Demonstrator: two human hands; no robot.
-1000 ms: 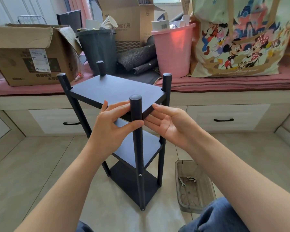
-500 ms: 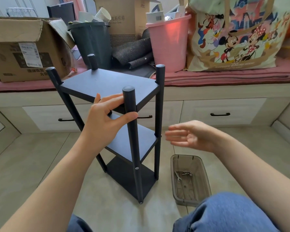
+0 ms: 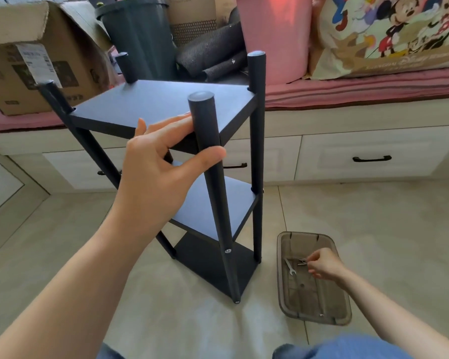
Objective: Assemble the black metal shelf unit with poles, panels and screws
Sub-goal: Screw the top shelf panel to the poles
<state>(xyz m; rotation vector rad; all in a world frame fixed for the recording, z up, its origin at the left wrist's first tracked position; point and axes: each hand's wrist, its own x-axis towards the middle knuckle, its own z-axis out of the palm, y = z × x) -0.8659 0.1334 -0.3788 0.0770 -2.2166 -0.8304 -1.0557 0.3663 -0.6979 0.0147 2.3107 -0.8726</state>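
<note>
Tiled floor (image 3: 62,242) bears black shelf unit (image 3: 166,104), brown plastic tray (image 3: 345,310) beside it.

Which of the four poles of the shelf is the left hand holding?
The nearest pole, at the front corner. The left hand grips it just under its cap; the other three poles stand untouched.

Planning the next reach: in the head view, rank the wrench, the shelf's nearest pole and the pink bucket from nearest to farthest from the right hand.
From the right hand:
1. Wrench, in the tray just left of the fingers.
2. Nearest pole, farther left, gripped by the left hand.
3. Pink bucket, up on the bench behind.
</note>
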